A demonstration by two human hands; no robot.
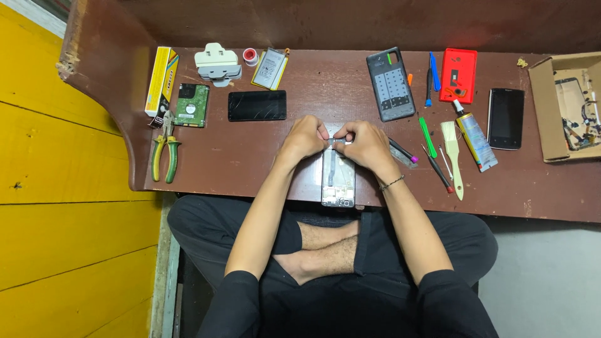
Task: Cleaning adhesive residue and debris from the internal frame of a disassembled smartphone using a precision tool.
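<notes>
An opened phone body point(338, 178) lies lengthwise on the brown wooden table point(250, 169), its lower end at the near edge. My left hand point(305, 136) and my right hand point(365, 143) meet at its top end. Both pinch a small silvery strip-like part point(336, 141) between fingertips, right above the phone. What exactly the part is cannot be made out. A thin bracelet circles my right wrist.
Left: yellow-handled pliers point(164, 156), a hard drive point(191, 105), a yellow box point(161, 80), a dark cracked phone screen point(257, 105). Right: a grey phone back point(390, 84), a red case point(458, 75), a glue tube point(476, 139), a brush point(452, 156), screwdrivers, a black phone point(506, 117), a cardboard box point(566, 106).
</notes>
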